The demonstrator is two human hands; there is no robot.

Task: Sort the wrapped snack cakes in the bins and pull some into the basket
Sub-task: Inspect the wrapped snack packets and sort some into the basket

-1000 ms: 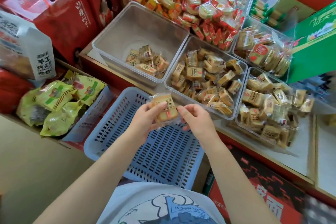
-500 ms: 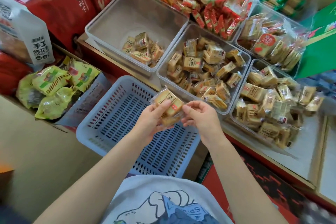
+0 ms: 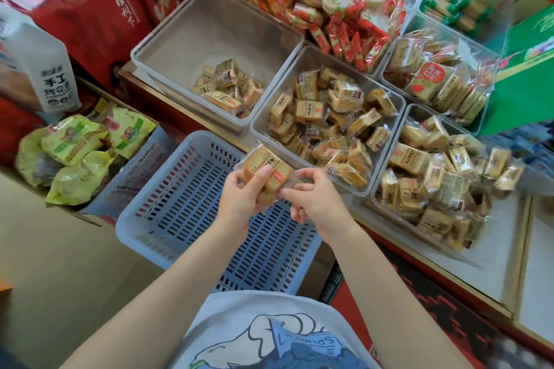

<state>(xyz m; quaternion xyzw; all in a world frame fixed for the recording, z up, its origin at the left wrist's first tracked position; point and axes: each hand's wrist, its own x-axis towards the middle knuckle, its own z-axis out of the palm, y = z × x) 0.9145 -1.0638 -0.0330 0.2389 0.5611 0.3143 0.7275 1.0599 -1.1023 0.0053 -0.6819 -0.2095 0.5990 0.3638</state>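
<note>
Over the far edge of the blue slotted basket [image 3: 168, 213], my left hand [image 3: 242, 198] grips a small stack of wrapped snack cakes [image 3: 271, 166], thumb on top. My right hand [image 3: 311, 198] pinches the wrapper end at the stack's right side. The basket's floor shows no cakes. Behind it stand clear bins: a left bin [image 3: 168, 48] with several cakes in its near corner, a middle bin [image 3: 263, 132] full of yellow-brown cakes, and a right bin [image 3: 380, 189] heaped over its rim.
Red and orange wrapped snacks [image 3: 335, 0] fill the bins at the back. A bin of larger wrapped cakes [image 3: 434, 81] sits at back right beside a green carton [image 3: 527, 69]. Green snack bags [image 3: 78, 153] lie at left, with red gift boxes [image 3: 90, 9] behind.
Both hands have stayed together over the basket's far edge. The stack of cakes has tilted, its left end now higher. The camera has shifted slightly.
</note>
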